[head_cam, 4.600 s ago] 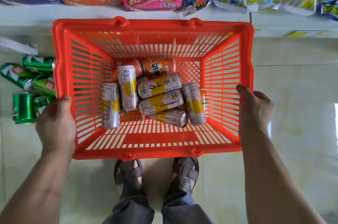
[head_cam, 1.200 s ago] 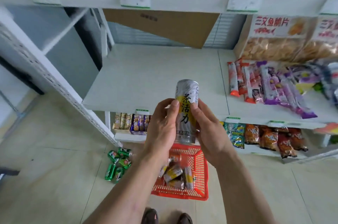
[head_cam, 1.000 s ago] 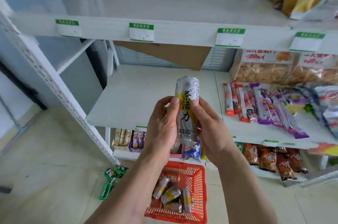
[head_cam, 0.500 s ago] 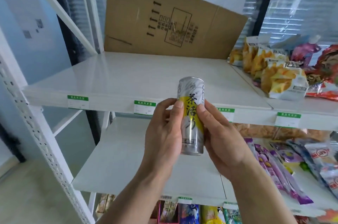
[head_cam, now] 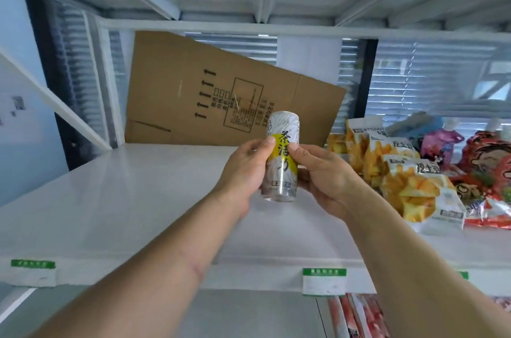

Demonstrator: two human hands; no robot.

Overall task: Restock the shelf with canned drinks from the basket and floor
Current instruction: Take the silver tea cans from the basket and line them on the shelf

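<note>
Left hand (head_cam: 243, 172): wrapped round the left side of the can, thumb tip pressed on the yellow label, the other fingers hidden behind it.
Right hand (head_cam: 322, 172): cupped on the right side, thumb on the label beside the left thumb, fingers curled under and behind.
Can (head_cam: 282, 156): silver with a yellow panel, upright, label facing the person, held between both hands in the air over the bare part of the shelf (head_cam: 138, 199); its base looks clear of the board, though how far above I cannot tell.
Step in hand: setting the first can down, by my reading.
Doing it well: keep it upright, carry it toward the back left so later cans can line up in front, lower the base flat before letting go, and leave the label forward.
Watch for: the leaning cardboard sheet (head_cam: 221, 94) at the back, which a push could tip, and the snack bags (head_cam: 409, 188) just to the right.
Shelf contents: no cans standing yet; cardboard behind, yellow snack bags and red packets (head_cam: 486, 169) filling the right part.
Basket and floor cans: out of view.
Lower shelf: packets (head_cam: 356, 315) show under the edge, beneath the price tag (head_cam: 324, 281).
</note>
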